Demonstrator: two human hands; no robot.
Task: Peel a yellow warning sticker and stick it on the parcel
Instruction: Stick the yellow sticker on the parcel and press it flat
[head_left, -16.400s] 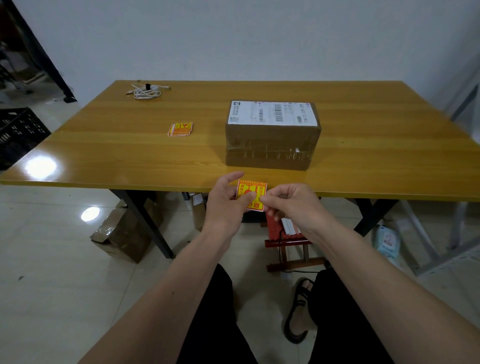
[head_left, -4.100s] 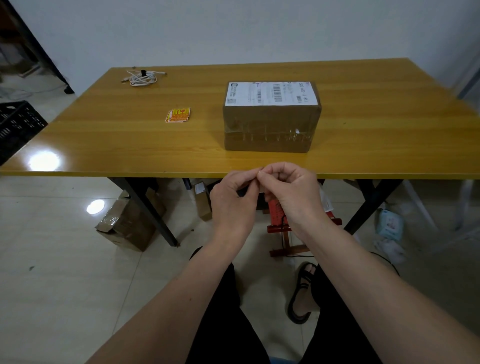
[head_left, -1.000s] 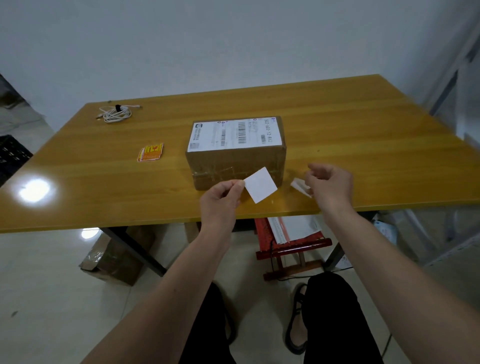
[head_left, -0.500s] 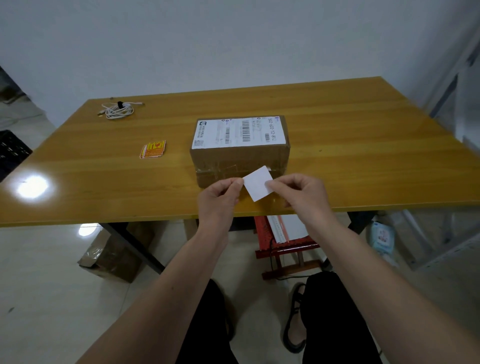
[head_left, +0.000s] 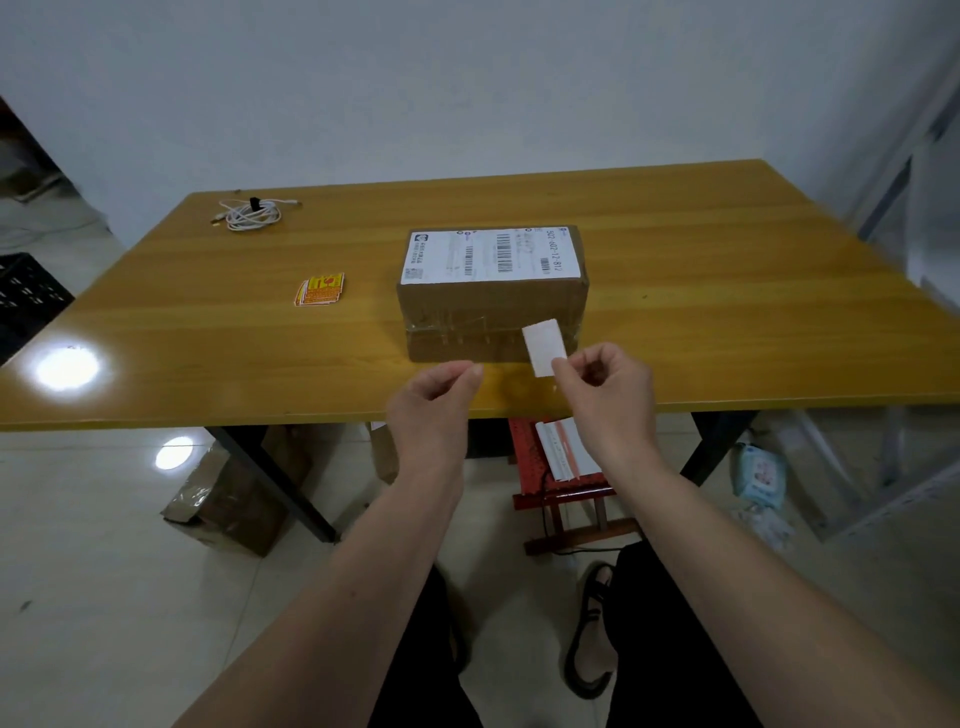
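The brown cardboard parcel sits mid-table with a white shipping label on top. My right hand pinches a small sticker by its lower edge, just in front of the parcel's right front face; only the sticker's white side faces me. My left hand hovers over the table's near edge, left of the sticker and apart from it, with thumb and curled fingers together and nothing visible in them. A small stack of yellow warning stickers lies on the table left of the parcel.
The wooden table has a coiled white cable at its far left. Under it are cardboard boxes and a red stool. A black crate stands at the left and a metal rack at the right.
My left hand has let go of the sticker and drawn back left. My right hand alone now holds it, slightly further right and nearer the parcel's front.
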